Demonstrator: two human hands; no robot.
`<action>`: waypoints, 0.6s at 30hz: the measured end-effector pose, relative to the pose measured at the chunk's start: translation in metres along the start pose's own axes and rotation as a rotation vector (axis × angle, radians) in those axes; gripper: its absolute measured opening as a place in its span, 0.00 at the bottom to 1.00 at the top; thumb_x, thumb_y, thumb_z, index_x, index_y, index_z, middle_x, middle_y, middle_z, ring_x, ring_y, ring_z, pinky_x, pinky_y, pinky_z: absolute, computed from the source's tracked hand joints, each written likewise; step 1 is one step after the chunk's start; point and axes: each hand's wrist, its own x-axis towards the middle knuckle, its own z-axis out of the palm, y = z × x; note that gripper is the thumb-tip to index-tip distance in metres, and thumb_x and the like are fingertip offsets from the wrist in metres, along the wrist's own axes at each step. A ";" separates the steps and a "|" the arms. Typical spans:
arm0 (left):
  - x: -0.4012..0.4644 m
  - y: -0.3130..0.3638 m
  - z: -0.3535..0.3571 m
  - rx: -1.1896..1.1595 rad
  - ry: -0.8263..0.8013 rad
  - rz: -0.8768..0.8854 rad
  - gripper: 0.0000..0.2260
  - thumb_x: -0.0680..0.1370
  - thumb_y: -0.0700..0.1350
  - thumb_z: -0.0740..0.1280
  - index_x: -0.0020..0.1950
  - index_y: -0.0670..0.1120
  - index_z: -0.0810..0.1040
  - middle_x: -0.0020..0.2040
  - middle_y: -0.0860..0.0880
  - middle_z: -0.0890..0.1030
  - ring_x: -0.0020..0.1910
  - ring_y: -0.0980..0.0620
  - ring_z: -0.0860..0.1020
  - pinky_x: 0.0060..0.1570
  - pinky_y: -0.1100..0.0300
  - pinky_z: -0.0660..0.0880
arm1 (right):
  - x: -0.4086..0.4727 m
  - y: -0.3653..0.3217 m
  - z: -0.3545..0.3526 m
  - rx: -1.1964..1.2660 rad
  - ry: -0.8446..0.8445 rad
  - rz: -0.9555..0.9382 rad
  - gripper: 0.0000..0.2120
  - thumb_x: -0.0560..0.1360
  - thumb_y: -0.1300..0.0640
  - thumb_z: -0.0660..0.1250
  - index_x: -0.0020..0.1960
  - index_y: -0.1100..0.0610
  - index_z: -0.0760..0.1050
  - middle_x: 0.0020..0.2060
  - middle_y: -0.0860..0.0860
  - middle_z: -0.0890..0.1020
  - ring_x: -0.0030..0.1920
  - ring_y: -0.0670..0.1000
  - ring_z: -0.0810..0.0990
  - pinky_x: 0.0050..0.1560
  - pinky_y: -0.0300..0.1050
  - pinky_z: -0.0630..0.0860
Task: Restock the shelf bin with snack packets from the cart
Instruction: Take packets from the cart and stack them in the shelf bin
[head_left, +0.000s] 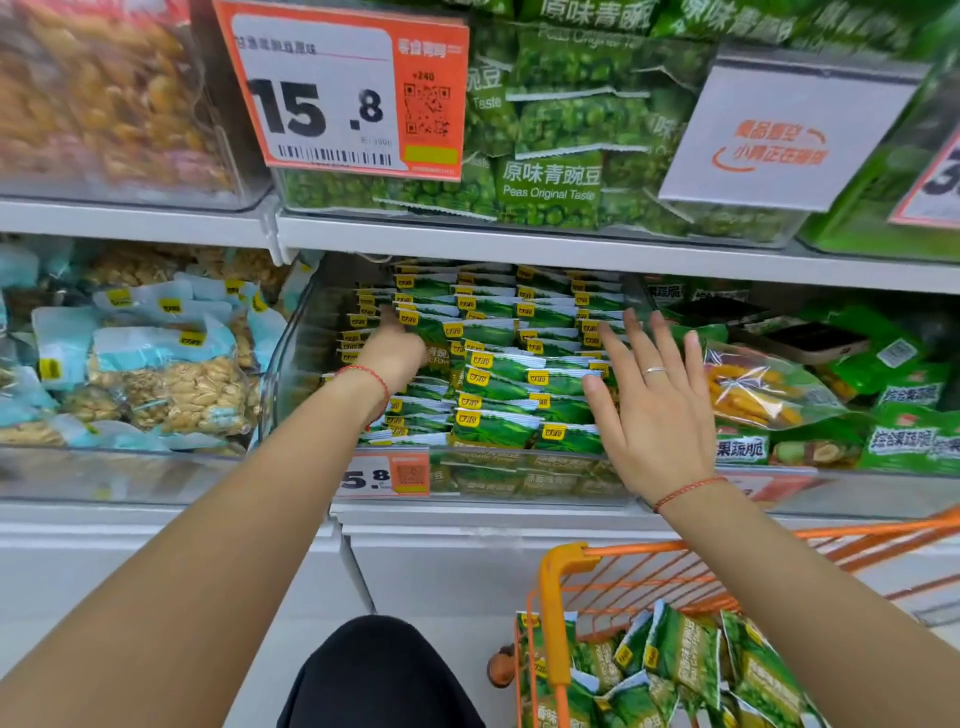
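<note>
left hand (395, 353): reaching among green pea packets (498, 374) in shelf bin (291, 364)
right hand (654, 400): fingers spread over packets
cart (566, 571): more packets

left grip (392, 356) fingertips hidden among packets (498, 374); cart (675, 582) cut off at the edge.

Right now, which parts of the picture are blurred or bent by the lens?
Head view: the upper-left bin of yellow snacks is blurred; the big price tag stays readable; the left hand looks slightly smeared; the shelf edge bows from the wide-angle lens.
</note>
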 end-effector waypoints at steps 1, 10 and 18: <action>-0.003 -0.001 0.000 -0.004 0.018 0.021 0.35 0.79 0.35 0.61 0.77 0.41 0.41 0.74 0.38 0.62 0.37 0.54 0.68 0.20 0.76 0.64 | 0.000 0.000 -0.001 0.003 0.002 -0.001 0.30 0.80 0.41 0.42 0.72 0.55 0.66 0.72 0.56 0.67 0.74 0.56 0.58 0.75 0.53 0.44; -0.029 -0.015 0.003 0.173 0.238 0.328 0.39 0.75 0.37 0.68 0.78 0.43 0.46 0.77 0.41 0.52 0.75 0.44 0.55 0.70 0.56 0.58 | -0.001 0.003 -0.006 0.059 -0.044 -0.044 0.33 0.79 0.37 0.39 0.75 0.54 0.61 0.74 0.55 0.62 0.76 0.54 0.53 0.75 0.49 0.39; -0.110 -0.002 0.001 0.024 0.362 0.709 0.22 0.75 0.35 0.64 0.69 0.43 0.68 0.65 0.46 0.73 0.64 0.52 0.70 0.64 0.63 0.63 | -0.062 0.039 -0.062 0.482 0.050 -0.212 0.23 0.81 0.45 0.49 0.64 0.57 0.74 0.62 0.52 0.76 0.61 0.46 0.73 0.61 0.36 0.67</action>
